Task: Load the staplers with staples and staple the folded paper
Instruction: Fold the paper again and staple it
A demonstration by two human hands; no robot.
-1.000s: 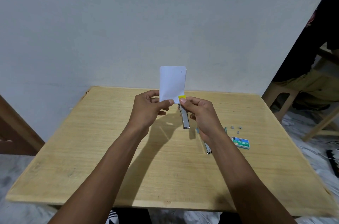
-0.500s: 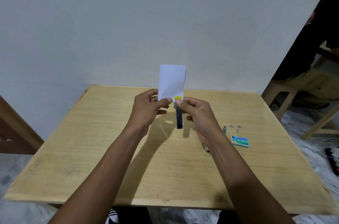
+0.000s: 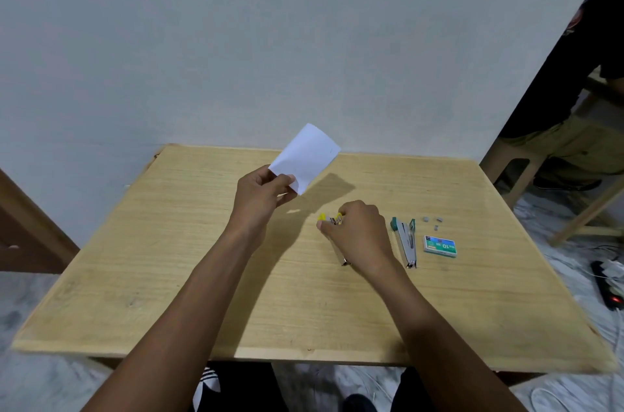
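- Paper (image 3: 307, 155), folded, is pinched in the left hand (image 3: 260, 199), tilting toward one o'clock.
- Right hand (image 3: 358, 236) curls round the yellow stapler (image 3: 323, 217), hiding its middle.

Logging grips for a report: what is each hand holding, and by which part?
Left hand pinches the folded white paper by its lower corner. Right hand grips the yellow-tipped metal stapler near its yellow end.
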